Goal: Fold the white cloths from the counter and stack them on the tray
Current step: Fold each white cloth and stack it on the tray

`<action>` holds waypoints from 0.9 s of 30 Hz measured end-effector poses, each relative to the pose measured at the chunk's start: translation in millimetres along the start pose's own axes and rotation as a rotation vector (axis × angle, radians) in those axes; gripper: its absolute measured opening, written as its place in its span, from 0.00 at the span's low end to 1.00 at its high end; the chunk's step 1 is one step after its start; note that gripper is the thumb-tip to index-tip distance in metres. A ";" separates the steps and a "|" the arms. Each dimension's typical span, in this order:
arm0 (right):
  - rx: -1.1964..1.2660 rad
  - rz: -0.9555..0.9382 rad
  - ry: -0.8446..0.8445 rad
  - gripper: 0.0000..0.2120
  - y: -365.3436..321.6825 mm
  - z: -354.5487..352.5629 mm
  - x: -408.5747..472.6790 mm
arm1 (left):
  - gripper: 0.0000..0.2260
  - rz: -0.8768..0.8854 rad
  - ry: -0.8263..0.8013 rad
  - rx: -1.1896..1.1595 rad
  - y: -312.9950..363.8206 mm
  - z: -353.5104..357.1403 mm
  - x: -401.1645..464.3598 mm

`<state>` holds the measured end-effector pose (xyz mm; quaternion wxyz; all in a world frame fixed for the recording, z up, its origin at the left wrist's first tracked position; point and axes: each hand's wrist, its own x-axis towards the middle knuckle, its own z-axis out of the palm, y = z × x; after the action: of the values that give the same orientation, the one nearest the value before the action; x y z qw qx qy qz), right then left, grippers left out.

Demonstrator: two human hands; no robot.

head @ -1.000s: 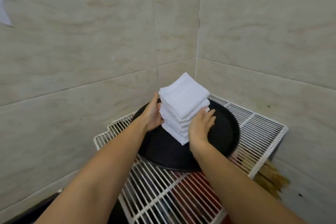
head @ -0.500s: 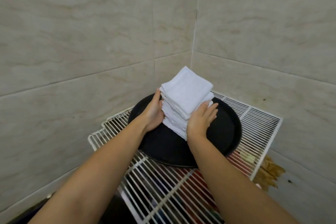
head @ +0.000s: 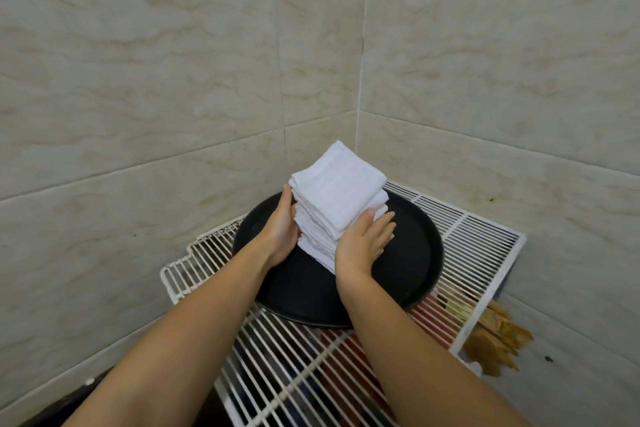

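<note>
Your hands are pressed flat against opposite sides of the stack of folded white cloths [head: 337,204], fingers extended rather than curled, squeezing it between your palms. Your left hand [head: 282,230] lies against the stack's left face, thumb up by the top edge; your right hand [head: 363,244] covers the near right face with fingers spread toward the far side. The stack sits on the round black tray [head: 412,253], left of its middle, its layers slightly uneven. The tray rests on a white wire rack [head: 474,253] set into the corner of the tiled wall [head: 173,80].
</note>
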<state>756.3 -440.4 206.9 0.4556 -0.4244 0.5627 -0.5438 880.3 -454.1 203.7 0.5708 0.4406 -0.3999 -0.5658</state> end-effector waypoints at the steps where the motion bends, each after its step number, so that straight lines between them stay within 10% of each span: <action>1: 0.020 0.002 -0.016 0.27 -1.2 -2.8 -0.1 | 0.33 -0.004 0.022 -0.001 0.4 1.5 -1.7; 7: 0.189 0.130 -0.136 0.29 -16.5 -37.8 61.5 | 0.26 0.030 0.481 0.007 -7.2 31.4 -22.7; 19: -0.046 0.314 -1.202 0.26 -24.2 -33.4 141.4 | 0.28 0.020 0.837 -0.310 -23.9 101.4 -27.5; 27: -0.004 0.313 -1.318 0.29 -14.1 -31.1 152.5 | 0.31 0.028 0.955 -0.259 -20.3 111.4 -16.7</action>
<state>691.4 -582.4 213.0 0.7760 -0.5817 0.2231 -0.0981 767.3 -442.4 217.5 0.7479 0.5707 -0.0259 -0.3381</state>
